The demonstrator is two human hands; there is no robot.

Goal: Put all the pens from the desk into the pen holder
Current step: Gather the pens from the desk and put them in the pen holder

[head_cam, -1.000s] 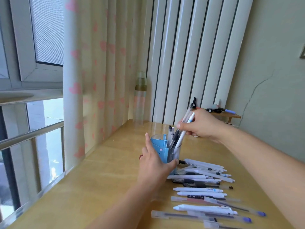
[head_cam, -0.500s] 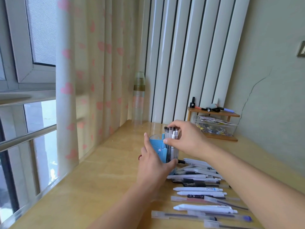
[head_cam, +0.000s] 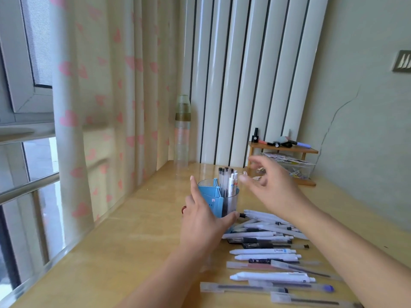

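Moved since half a second ago: right hand (head_cam: 270, 190), then closed over the pen tops in the holder, is now lifted clear to the right of them, fingers spread and empty, somewhat blurred. Left hand (head_cam: 203, 215): unchanged, wrapped round the near side of the holder (head_cam: 224, 202), thumb at its right base, forefinger up along its left wall, steadying it on the counter (head_cam: 124, 247). Holder: clear cup with a blue divider insert, upright, standing just left of the loose pens. Contents: several pens (head_cam: 226, 182) upright in the right-hand section, dark caps and white barrels rising above the rim. Loose pens (head_cam: 266, 252): a good many, white, clear and dark-barrelled, lying roughly crosswise in a column from just beside the holder toward the viewer, the nearest ones partly piled on each other. Step in hand: release after a deposit; task judged well short of done, most pens apparently on the counter. Next move calls for: right hand dropping to the pile, pinching one or a few barrels, turning them upright and feeding them in between those already standing, left hand holding the cup against tipping. Other items: bottle (head_cam: 182, 132) at the counter's far end; small shelf (head_cam: 287, 150) with oddments by the wall.
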